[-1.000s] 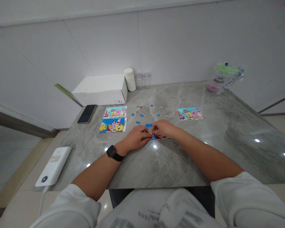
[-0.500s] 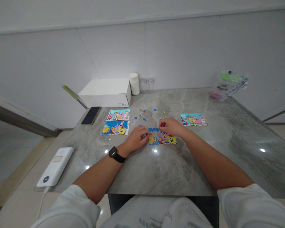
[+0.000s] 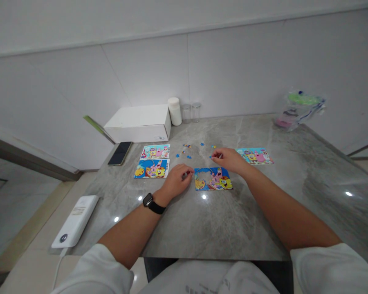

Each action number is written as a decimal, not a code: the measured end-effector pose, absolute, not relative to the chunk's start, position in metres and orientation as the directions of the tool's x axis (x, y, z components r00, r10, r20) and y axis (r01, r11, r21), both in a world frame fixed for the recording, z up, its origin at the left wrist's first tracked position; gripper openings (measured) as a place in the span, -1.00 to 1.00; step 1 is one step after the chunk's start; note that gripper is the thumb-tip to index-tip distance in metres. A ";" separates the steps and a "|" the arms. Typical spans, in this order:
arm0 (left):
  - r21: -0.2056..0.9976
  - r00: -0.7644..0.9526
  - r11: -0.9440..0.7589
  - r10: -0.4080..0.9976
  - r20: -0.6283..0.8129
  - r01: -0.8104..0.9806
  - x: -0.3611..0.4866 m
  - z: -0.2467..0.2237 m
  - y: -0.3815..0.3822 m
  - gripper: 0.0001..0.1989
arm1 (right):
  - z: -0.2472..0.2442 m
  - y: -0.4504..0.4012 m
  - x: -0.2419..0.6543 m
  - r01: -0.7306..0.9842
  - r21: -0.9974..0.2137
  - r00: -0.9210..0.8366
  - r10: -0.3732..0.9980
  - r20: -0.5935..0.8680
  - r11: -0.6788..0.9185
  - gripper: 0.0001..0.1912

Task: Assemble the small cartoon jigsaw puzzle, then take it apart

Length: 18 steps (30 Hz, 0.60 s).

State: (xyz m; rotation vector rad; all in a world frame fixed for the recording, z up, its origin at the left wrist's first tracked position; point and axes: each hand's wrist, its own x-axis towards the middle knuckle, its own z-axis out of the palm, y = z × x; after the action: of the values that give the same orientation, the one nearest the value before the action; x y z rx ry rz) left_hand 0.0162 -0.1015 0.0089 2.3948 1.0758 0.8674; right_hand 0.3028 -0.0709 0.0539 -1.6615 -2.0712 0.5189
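Observation:
A partly assembled jigsaw puzzle [image 3: 225, 183] with a cartoon picture lies flat in front of me, a gap showing in its upper left part. My left hand [image 3: 179, 179] rests at its left edge, fingers curled and thumb close to the index finger; anything between them is too small to make out. Beyond the puzzle's top edge, my right hand [image 3: 228, 158] pinches at a small blue puzzle piece [image 3: 210, 157] on the table. Several loose pieces [image 3: 189, 157] are scattered farther back.
Two picture cards [image 3: 151, 168] lie left of my left hand, another card [image 3: 259, 156] beyond my right wrist. A phone [image 3: 120, 153], white box [image 3: 138, 122], white bottle [image 3: 174, 111], clear jars [image 3: 196, 112], plastic bag [image 3: 299, 110] and white power bank [image 3: 75, 220] stand or lie around.
My right hand has moved from the puzzle's top edge away to the loose blue piece, uncovering the puzzle. The left hand stays by the left edge. The view has shifted slightly.

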 end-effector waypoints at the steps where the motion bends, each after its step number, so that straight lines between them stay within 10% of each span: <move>1: 0.534 0.483 -0.618 0.785 0.387 0.576 0.016 0.008 -0.101 -0.87 | 0.055 -0.070 0.304 0.810 -0.545 -0.188 0.976 0.110 0.218 -0.86; 7: 0.445 0.219 -0.399 0.889 0.402 0.802 0.010 0.006 -0.093 -0.67 | 0.075 -0.074 0.312 0.788 -0.557 -0.161 0.961 0.223 0.261 -0.85; 18: 0.331 0.230 -0.312 0.937 0.265 0.890 0.006 0.005 -0.083 -0.64 | 0.079 -0.079 0.304 0.799 -0.511 -0.249 0.948 0.197 0.316 -0.89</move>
State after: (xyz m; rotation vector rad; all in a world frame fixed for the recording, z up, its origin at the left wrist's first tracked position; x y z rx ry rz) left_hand 0.0062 -0.0830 0.0047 2.3752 1.7730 0.6382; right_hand 0.3041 -0.0793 0.0794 -1.5428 -2.1212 0.4240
